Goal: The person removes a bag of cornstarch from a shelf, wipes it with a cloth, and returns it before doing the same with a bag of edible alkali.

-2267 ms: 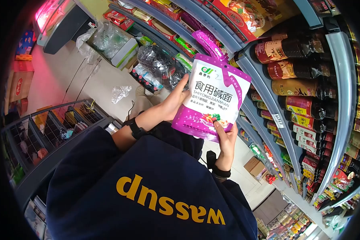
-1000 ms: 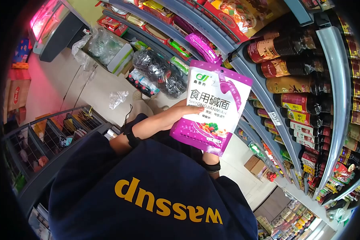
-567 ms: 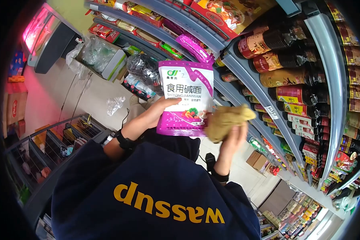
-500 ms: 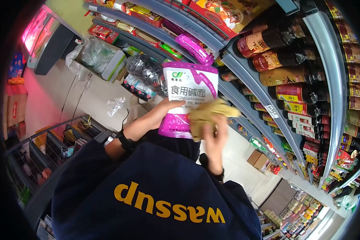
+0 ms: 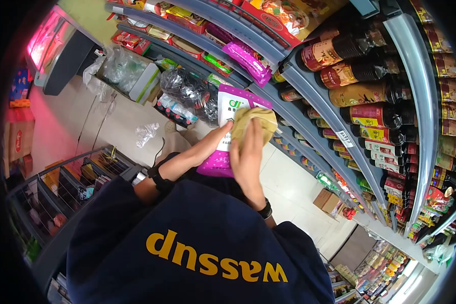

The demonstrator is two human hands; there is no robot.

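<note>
My left hand (image 5: 213,144) grips a white and magenta bag of edible alkali powder (image 5: 227,112) by its left side, thumb across the front. A crumpled yellowish cloth (image 5: 264,122) lies over the upper right of the bag's printed face. On top of that cloth, the fingers of my right hand (image 5: 247,158) press it against the bag. Much of the lettering is covered by the cloth and hand. The bag tilts a little to the right in front of my dark sweatshirt (image 5: 187,223).
Shelves of dark sauce bottles (image 5: 359,76) rise close on the right. A purple packet (image 5: 247,62) hangs over a shelf edge above the bag. Wrapped bottles (image 5: 190,93) and an open carton (image 5: 143,83) stand on the floor. A wire rack (image 5: 71,187) is at left.
The cloth and my right hand have moved left onto the bag's front, covering more lettering. The bag has tilted clockwise, its top shifting right, still in my left hand.
</note>
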